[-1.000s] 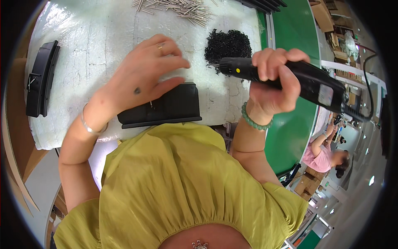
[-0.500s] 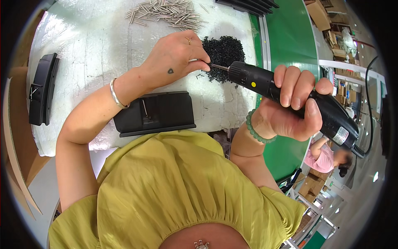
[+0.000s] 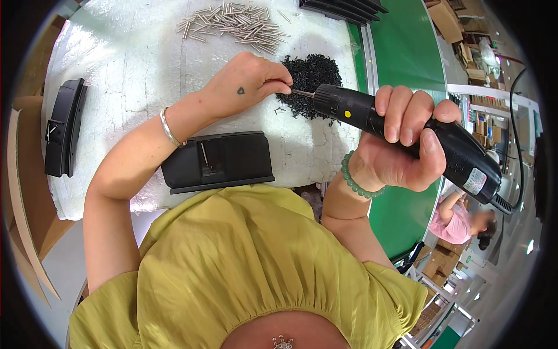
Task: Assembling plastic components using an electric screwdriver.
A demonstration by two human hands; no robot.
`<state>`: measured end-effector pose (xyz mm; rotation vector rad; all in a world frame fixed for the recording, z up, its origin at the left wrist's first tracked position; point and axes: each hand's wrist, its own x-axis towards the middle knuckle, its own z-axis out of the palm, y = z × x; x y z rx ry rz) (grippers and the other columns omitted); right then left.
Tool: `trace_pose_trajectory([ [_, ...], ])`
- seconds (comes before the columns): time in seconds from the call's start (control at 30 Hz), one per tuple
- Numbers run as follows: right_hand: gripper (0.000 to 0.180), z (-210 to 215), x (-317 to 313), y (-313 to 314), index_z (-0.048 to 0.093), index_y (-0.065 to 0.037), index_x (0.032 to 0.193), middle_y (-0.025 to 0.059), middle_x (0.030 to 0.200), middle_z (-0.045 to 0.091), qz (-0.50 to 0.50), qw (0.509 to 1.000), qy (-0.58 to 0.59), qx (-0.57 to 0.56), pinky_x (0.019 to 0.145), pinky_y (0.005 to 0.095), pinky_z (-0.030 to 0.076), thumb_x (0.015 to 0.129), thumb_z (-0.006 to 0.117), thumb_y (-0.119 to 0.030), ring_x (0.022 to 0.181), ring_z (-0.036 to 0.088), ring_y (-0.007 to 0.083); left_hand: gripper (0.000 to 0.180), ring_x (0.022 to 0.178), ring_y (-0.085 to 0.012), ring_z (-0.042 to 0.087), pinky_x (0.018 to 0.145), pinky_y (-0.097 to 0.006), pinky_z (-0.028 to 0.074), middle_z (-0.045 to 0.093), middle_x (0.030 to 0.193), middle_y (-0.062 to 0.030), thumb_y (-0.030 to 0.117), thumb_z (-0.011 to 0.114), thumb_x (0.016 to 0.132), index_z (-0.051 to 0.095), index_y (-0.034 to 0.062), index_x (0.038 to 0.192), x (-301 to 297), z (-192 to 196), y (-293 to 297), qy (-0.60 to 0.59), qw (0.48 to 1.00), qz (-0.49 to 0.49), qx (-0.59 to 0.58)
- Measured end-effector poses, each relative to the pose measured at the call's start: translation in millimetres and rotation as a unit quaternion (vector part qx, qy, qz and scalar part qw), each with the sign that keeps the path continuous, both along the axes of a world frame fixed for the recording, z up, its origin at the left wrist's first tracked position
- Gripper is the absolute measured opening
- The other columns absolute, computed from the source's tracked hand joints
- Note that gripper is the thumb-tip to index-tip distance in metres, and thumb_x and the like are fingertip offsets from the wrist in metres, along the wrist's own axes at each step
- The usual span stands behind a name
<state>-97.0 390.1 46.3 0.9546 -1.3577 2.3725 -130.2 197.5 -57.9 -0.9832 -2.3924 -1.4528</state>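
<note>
In my right hand (image 3: 410, 136) is a black electric screwdriver (image 3: 354, 110), its bit pointing left. My left hand (image 3: 253, 83) pinches with thumb and forefinger at the tip of that bit; whatever sits between the fingertips is too small and hidden to make out. Just behind and below the bit lies a heap of small black screws (image 3: 314, 72). A black plastic part (image 3: 241, 156) rests close to my body, with a thin metal pin (image 3: 204, 152) in its recess.
Loose metal pins (image 3: 244, 24) are piled at the far side of the white foam-covered table (image 3: 133, 70). Another black part (image 3: 65, 128) stands at the left edge, and several black parts (image 3: 343, 9) are stacked far right. A green surface (image 3: 407, 58) borders the right; a person in pink (image 3: 452, 218) is beyond.
My right hand and the screwdriver have shifted slightly left. The left hand has dropped a little toward me, and its fingertips stay at the bit.
</note>
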Motion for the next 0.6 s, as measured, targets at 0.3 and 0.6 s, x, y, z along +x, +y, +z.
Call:
trace_pose_trajectory([
  [0.3, 0.033, 1.0, -0.8, 0.9, 0.043, -0.008, 0.111, 0.0017, 0.061, 0.044, 0.034, 0.999, 0.031, -0.004, 0.060, 0.0333, 0.039, 0.079, 0.049, -0.012, 0.049, 0.042, 0.0138, 0.056, 0.072, -0.0281, 0.066, 0.064, -0.034, 0.051, 0.068, 0.078, -0.0106, 0.007, 0.063, 0.082, 0.043, 0.0160, 0.134, 19.3, 27.3, -4.8, -0.077, 0.997, -0.010, 0.003],
  [0.6, 0.033, 2.3, 2.5, -1.6, 0.043, -0.009, 0.111, 0.0013, 0.061, 0.045, 0.043, 0.998, 0.034, 0.008, 0.060, 0.0331, 0.039, 0.079, 0.048, -0.012, 0.050, 0.043, 0.0134, 0.059, 0.067, -0.0296, 0.063, 0.058, -0.036, 0.050, 0.066, 0.074, -0.0106, 0.006, 0.064, 0.081, 0.043, 0.0172, 0.135, 31.2, 34.5, -3.3, -0.014, 0.999, 0.009, -0.042],
])
